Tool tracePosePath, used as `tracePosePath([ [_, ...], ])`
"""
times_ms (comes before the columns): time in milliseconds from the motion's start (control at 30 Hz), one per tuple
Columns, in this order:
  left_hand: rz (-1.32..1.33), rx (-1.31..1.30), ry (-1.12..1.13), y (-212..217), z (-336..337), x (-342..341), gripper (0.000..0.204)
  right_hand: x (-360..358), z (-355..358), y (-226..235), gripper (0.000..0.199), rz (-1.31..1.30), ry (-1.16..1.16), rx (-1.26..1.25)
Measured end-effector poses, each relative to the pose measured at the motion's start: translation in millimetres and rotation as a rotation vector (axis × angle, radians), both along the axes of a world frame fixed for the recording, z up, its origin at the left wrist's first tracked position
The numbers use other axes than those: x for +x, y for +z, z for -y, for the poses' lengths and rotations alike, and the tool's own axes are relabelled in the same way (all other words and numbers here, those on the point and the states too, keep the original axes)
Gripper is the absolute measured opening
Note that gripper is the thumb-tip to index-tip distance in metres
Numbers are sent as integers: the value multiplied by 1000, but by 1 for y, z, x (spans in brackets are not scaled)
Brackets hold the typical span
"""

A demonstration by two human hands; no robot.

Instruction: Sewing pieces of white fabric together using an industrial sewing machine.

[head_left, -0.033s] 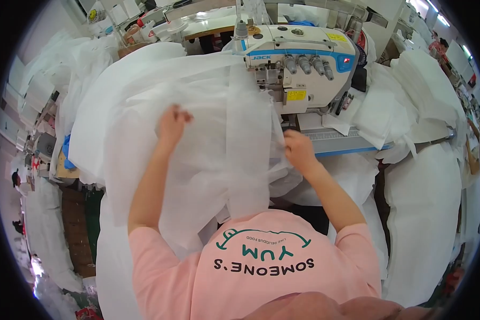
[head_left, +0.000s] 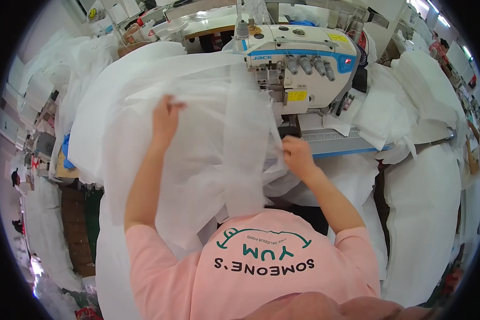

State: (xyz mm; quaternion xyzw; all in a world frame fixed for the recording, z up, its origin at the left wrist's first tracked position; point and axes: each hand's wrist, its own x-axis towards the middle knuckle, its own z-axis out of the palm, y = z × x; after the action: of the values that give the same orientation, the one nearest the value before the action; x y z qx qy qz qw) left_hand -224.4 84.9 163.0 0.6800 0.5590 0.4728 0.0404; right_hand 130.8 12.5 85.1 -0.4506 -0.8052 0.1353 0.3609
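Thin white sheer fabric (head_left: 197, 160) spreads in loose folds across the work surface and down in front of me. A doubled, denser band (head_left: 245, 144) of it runs down beside the sewing machine (head_left: 304, 58), a white and blue overlock type with several grey tension knobs. My right hand (head_left: 297, 157) is closed on the fabric's right edge, just below the machine's needle area. Over the left part of the fabric is my left hand (head_left: 166, 118), its fingers bent and smeared by motion. Whether it grips the cloth cannot be made out.
A grey ruled plate (head_left: 330, 141) with a blue edge extends right of the machine. White fabric pieces (head_left: 381, 114) and small tools (head_left: 344, 101) lie beside it. Large white fabric piles (head_left: 424, 213) hang at right; more white cloth (head_left: 82, 58) is heaped at far left.
My left hand has shifted slightly left and away from me. My right hand has come a little nearer to me, and the fabric band has shifted slightly left.
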Motion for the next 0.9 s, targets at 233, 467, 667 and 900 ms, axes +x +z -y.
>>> tracePosePath([
  [233, 376, -10, -200, 61, -7, 59, 39, -55, 27, -23, 28, -868, 184, -765],
  [467, 420, -819, -671, -4, 87, 118, 15, -3, 21, -21, 26, -770, 204, -836],
  [667, 1052, -1098, -558, -28, 69, 139, 18, -36, -39, -23, 22, -976, 168, -804],
  [900, 778, -981, -546, -49, 63, 132, 25, -35, -41, -21, 25, -873, 334, -943],
])
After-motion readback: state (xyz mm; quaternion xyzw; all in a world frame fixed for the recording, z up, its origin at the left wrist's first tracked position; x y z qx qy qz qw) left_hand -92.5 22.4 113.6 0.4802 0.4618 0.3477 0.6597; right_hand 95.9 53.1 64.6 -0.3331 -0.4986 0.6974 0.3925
